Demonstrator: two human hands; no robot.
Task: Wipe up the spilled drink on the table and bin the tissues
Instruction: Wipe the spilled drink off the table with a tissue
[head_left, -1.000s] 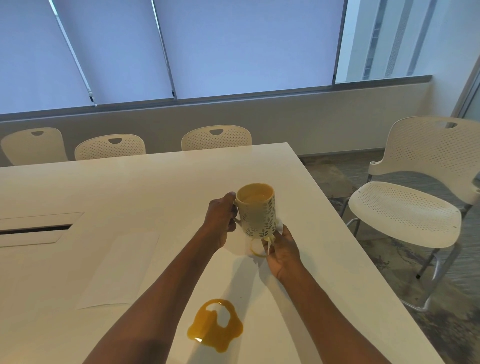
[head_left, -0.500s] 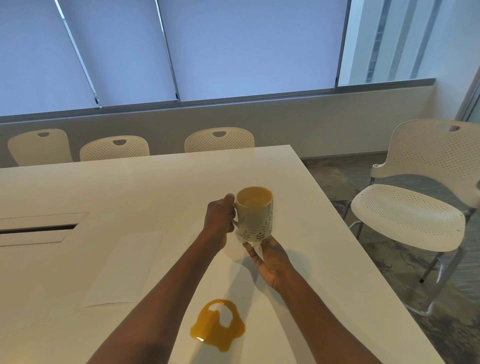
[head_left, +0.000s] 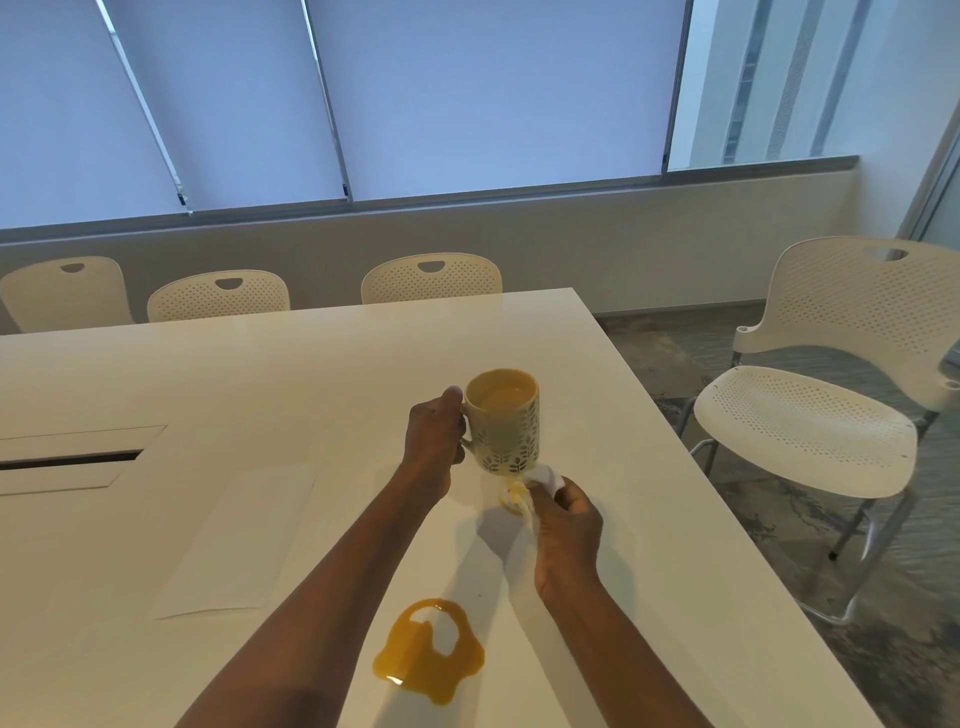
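**Mug lifted, most of the spill still to wipe**

A flat white paper sheet (head_left: 239, 540) lies unused on the white table (head_left: 208, 374). The left hand (head_left: 434, 441) is closed around the handle of a cream leaf-patterned mug (head_left: 504, 426), held clear of the tabletop. Just below it, the right hand (head_left: 566, 525) pinches a crumpled, stained white tissue (head_left: 540, 480) over a small orange ring (head_left: 511, 501). The large orange puddle (head_left: 428, 657) sits untouched between the forearms. No bin shows.

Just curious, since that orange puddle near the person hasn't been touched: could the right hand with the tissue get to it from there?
Probably yes. The right hand holds the tissue under the mug, and only bare table lies between it and the puddle.
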